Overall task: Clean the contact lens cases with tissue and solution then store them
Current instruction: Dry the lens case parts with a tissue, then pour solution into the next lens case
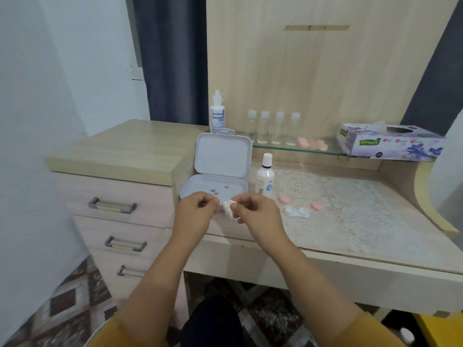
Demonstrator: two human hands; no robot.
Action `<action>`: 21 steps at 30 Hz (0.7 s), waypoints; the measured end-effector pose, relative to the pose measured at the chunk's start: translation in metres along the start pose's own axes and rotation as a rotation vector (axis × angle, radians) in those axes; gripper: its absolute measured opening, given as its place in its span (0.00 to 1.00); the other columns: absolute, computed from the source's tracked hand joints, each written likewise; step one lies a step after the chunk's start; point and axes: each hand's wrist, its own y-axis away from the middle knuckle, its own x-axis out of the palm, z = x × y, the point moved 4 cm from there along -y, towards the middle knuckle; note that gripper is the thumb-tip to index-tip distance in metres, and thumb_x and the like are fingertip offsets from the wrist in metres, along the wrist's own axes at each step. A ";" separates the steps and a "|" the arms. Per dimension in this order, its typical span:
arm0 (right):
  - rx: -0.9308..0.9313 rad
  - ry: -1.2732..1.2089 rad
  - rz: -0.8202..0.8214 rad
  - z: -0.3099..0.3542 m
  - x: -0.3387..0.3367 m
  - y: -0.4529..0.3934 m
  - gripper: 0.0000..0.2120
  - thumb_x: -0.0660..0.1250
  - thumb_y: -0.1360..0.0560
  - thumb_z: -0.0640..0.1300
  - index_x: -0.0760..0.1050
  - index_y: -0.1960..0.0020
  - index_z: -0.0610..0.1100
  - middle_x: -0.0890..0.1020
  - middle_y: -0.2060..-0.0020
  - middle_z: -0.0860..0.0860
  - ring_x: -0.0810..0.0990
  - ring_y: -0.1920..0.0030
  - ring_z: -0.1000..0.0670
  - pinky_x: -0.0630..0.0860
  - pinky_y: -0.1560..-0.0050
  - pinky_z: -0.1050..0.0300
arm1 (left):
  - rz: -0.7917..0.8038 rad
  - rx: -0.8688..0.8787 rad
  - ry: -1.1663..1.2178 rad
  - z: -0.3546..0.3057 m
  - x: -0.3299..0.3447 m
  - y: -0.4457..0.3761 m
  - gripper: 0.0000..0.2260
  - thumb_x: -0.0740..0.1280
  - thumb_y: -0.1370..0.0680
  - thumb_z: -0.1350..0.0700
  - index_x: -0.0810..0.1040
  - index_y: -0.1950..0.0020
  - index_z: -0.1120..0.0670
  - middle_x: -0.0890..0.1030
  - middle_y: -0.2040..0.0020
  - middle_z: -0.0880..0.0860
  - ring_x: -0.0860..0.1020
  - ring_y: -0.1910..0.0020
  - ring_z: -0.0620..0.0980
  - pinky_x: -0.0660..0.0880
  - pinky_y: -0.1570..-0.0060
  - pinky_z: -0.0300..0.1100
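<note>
Lens case [297, 212] beside solution bottle [265, 177].

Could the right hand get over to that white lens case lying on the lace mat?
Probably yes. The white lens case lies just right of the right hand with nothing between, but its fingers pinch a tissue first.

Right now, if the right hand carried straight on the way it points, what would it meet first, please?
The right hand, holding a wad of tissue, points left toward the left hand. It would probably meet that hand first; the open white box lies just behind, though depth is unclear.
</note>
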 end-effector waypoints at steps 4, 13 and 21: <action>-0.020 -0.012 0.096 0.007 0.046 0.010 0.04 0.72 0.28 0.38 0.80 0.58 0.46 0.83 0.67 0.49 0.81 0.65 0.53 0.80 0.60 0.57 | -0.101 -0.003 -0.010 0.014 -0.047 0.013 0.11 0.68 0.28 0.64 0.78 0.69 0.54 0.78 0.72 0.48 0.72 0.71 0.40 0.70 0.65 0.37; -0.020 0.176 0.371 -0.018 0.158 0.042 0.10 0.70 0.29 0.39 0.73 0.63 0.53 0.80 0.65 0.51 0.78 0.65 0.53 0.77 0.62 0.56 | -0.280 -0.148 -0.146 0.073 -0.142 0.047 0.09 0.65 0.27 0.64 0.76 0.68 0.59 0.77 0.70 0.54 0.71 0.70 0.45 0.68 0.67 0.43; 0.052 0.382 0.547 -0.066 0.227 0.067 0.09 0.67 0.28 0.38 0.73 0.61 0.51 0.75 0.61 0.53 0.74 0.60 0.53 0.72 0.59 0.61 | -0.302 -0.389 -0.243 0.150 -0.188 0.067 0.13 0.67 0.30 0.62 0.73 0.74 0.57 0.75 0.75 0.52 0.70 0.72 0.49 0.66 0.69 0.43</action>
